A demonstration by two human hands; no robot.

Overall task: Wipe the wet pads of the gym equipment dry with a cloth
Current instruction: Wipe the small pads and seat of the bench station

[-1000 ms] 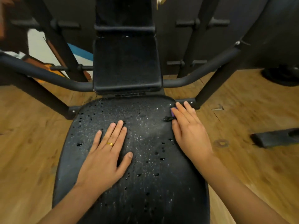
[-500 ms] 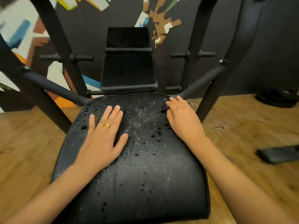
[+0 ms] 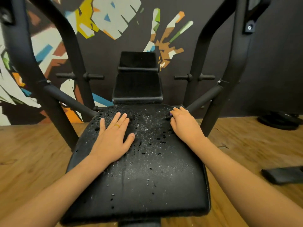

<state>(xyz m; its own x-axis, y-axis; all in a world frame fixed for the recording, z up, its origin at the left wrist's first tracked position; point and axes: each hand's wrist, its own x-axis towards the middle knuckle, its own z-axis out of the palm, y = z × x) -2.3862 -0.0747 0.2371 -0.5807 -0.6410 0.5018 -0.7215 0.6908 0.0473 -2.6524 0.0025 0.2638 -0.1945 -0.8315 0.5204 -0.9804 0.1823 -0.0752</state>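
Dark wall [image 3: 270,71] w/ bright mural behind, wood floor [image 3: 32,153] below. Black metal frame [image 3: 232,63] flanks the seat pad [image 3: 147,177], centre of view: black, textured, beaded w/ water drops, thickest toward the back. Upright back pad [image 3: 137,86] just behind it. Left hand [image 3: 113,140] lies flat on the pad's left-rear, fingers straight, holding nothing; gold ring [image 3: 117,125]. Right hand [image 3: 185,126] rests at the right-rear edge, fingertips over a purple scrap [image 3: 170,114]; can't tell if gripped.

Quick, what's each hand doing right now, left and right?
Left hand: open, flat on the wet seat pad.
Right hand: over something purple; grip cannot be told.
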